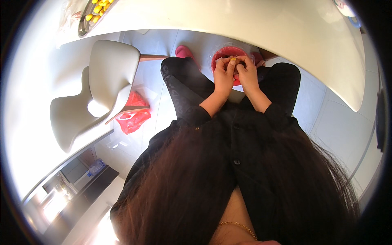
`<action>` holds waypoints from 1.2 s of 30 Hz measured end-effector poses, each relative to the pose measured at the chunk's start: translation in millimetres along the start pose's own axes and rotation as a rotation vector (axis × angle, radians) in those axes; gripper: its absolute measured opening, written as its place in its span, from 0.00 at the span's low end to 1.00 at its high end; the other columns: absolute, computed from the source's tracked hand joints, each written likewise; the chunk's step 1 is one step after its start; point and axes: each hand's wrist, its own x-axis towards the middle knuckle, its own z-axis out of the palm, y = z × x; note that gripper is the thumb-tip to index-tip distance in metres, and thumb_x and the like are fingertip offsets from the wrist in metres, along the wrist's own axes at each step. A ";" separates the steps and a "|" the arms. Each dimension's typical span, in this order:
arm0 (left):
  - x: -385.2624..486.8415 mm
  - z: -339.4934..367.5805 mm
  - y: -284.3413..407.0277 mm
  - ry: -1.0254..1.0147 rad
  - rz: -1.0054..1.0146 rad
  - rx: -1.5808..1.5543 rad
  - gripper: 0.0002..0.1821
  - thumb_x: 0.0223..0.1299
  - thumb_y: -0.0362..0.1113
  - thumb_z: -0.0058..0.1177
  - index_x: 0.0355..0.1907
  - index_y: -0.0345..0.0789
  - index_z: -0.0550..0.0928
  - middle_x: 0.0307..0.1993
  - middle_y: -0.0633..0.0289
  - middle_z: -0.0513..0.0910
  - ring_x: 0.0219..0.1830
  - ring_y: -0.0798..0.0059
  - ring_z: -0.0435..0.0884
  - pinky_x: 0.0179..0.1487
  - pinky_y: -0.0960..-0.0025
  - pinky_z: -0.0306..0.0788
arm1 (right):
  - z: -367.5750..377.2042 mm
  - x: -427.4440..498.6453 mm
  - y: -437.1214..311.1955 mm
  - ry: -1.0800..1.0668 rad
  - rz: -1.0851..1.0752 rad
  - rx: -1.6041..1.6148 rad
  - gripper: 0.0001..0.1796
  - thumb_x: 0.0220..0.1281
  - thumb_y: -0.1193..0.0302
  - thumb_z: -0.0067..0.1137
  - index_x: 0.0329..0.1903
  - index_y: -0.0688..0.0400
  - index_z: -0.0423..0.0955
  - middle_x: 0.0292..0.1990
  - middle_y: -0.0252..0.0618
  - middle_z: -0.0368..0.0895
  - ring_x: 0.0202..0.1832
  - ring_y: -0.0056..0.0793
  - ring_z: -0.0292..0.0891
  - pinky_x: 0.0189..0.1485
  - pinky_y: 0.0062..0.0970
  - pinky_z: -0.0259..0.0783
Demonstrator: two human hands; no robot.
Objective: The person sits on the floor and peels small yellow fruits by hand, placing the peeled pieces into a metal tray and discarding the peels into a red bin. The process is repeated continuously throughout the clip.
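Over a red bin [216,65] lined with a clear plastic bag, my two hands meet in front of my lap. Between the fingertips of my left hand [224,73] and my right hand [247,71] is a small yellow piece [233,59], with something brown showing beside it. Whether the brown matter is in my fingers or lies in the bin behind them, I cannot tell. Both thumbs press near the yellow piece. At the upper left, a metal tray [82,28] holds several yellow pieces [98,9] on the white table.
The curved white table [245,21] spans the area ahead of me. White chairs [113,61] stand at the left, with a red plastic bag [134,119] on the tiled floor below. A pink shoe [183,52] shows beside my knee. Some blue-and-white item [353,20] sits at the table's far right.
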 end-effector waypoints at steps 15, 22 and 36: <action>5.8 -19.3 -10.4 -0.298 -0.344 -0.687 0.13 0.69 0.40 0.45 0.49 0.33 0.73 0.45 0.61 0.78 0.45 0.76 0.77 0.51 0.73 0.72 | -27.2 7.1 -10.3 -0.153 0.368 0.323 0.08 0.64 0.74 0.49 0.42 0.64 0.74 0.32 0.35 0.80 0.28 0.22 0.77 0.31 0.18 0.73; 7.7 -26.0 5.0 -0.399 -0.482 -0.785 0.17 0.70 0.40 0.43 0.57 0.37 0.72 0.47 0.66 0.78 0.48 0.79 0.75 0.53 0.76 0.70 | -34.1 5.3 -4.9 -0.193 0.407 0.507 0.09 0.65 0.74 0.47 0.44 0.61 0.73 0.39 0.34 0.77 0.39 0.20 0.73 0.38 0.18 0.72; 12.4 -22.6 4.5 -0.273 -0.197 -0.197 0.15 0.62 0.32 0.53 0.49 0.28 0.73 0.42 0.56 0.79 0.41 0.71 0.79 0.46 0.70 0.73 | -37.4 1.5 -7.5 -0.278 0.363 0.413 0.11 0.62 0.72 0.57 0.46 0.59 0.71 0.41 0.33 0.75 0.44 0.21 0.73 0.45 0.20 0.70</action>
